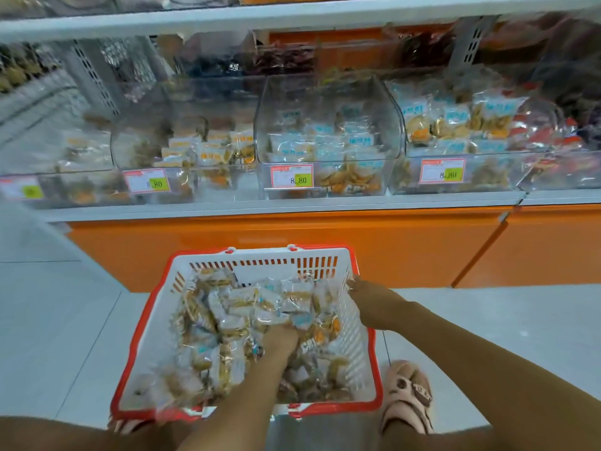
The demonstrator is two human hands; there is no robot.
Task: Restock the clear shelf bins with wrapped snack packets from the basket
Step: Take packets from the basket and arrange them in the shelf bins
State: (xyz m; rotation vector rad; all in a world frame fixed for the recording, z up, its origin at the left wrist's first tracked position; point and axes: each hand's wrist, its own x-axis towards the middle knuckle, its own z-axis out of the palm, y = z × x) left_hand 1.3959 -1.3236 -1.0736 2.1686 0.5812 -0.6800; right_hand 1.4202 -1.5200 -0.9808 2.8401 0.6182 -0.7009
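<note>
A white basket with a red rim (379, 379) stands on the floor below the shelf, full of clear wrapped snack packets (227, 307). My left hand (281, 341) is down in the middle of the pile, its fingers curled into the packets. My right hand (366, 296) reaches over the basket's right wall, and its fingertips are hidden among packets near the far right corner. Above, clear shelf bins hold similar packets. The centre bin (328, 92) has blue-labelled ones, the left bin (182, 148) orange-labelled ones, and the right bin (455, 125) is piled high.
Price tags (292, 176) reading 8.80 hang on the bin fronts. An orange cabinet front (292, 229) runs under the white shelf edge just behind the basket. My slippered foot (406, 395) stands right of the basket on the pale tiled floor. More bins sit on the shelf above.
</note>
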